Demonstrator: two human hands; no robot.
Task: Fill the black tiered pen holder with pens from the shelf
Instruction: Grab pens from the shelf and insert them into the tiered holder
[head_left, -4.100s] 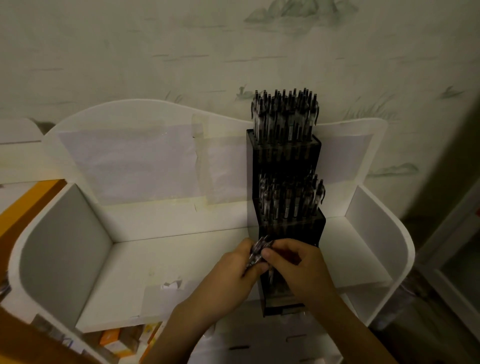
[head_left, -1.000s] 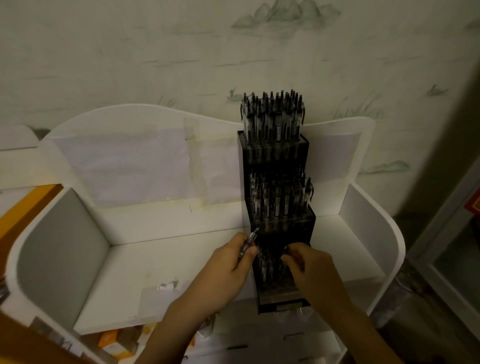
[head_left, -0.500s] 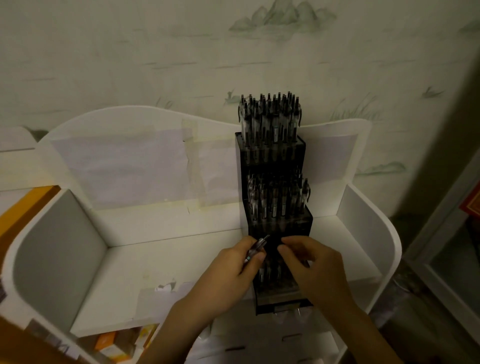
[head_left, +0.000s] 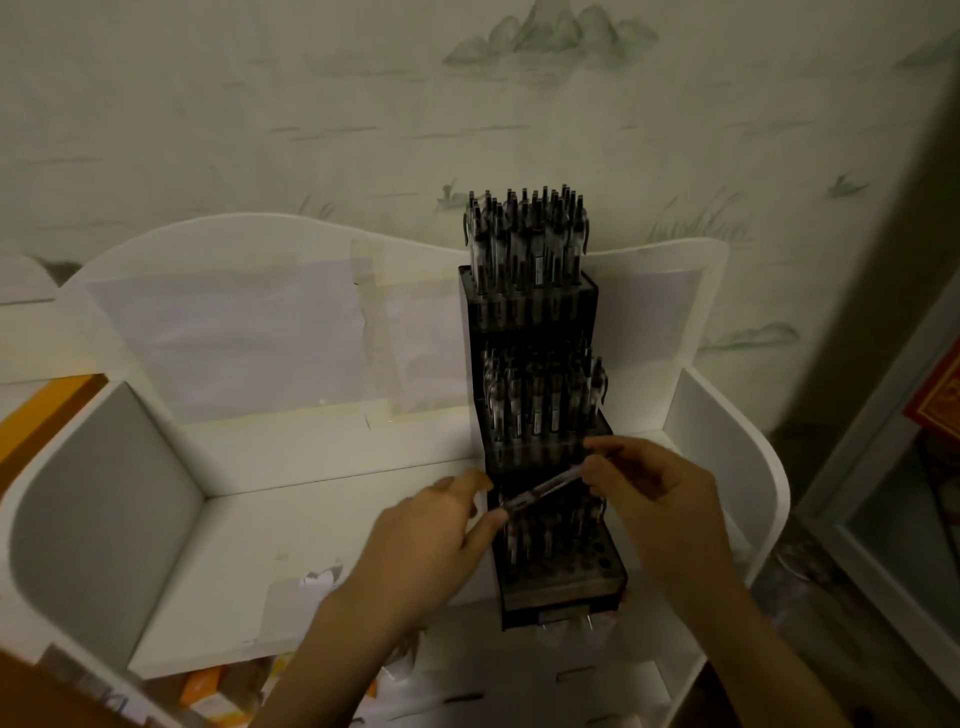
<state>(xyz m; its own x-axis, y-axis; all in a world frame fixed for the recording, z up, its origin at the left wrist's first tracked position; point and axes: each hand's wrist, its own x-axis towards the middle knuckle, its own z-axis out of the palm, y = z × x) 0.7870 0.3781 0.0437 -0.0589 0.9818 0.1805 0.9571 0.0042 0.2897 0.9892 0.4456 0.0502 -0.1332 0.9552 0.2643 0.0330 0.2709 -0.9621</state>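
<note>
The black tiered pen holder (head_left: 561, 592) stands on the white shelf (head_left: 291, 545), right of centre. Its top and middle tiers are packed with upright pens (head_left: 527, 244). The bottom tier holds several pens at its back, and its front holes show bare. A single pen (head_left: 543, 490) lies slanted above the bottom tier. My left hand (head_left: 421, 545) pinches its lower left end and my right hand (head_left: 654, 499) pinches its upper right end. Whether my left hand holds more pens is hidden.
The shelf has curved white side walls (head_left: 727, 436) and a back panel with taped paper (head_left: 234, 338). Orange boxes (head_left: 208, 691) lie on a lower level at the front left. A grey cabinet edge (head_left: 883, 519) stands to the right.
My right hand has taken hold of the upper end of the pen that my left hand held, and the pen now stretches slanted between both hands over the bottom tier.
</note>
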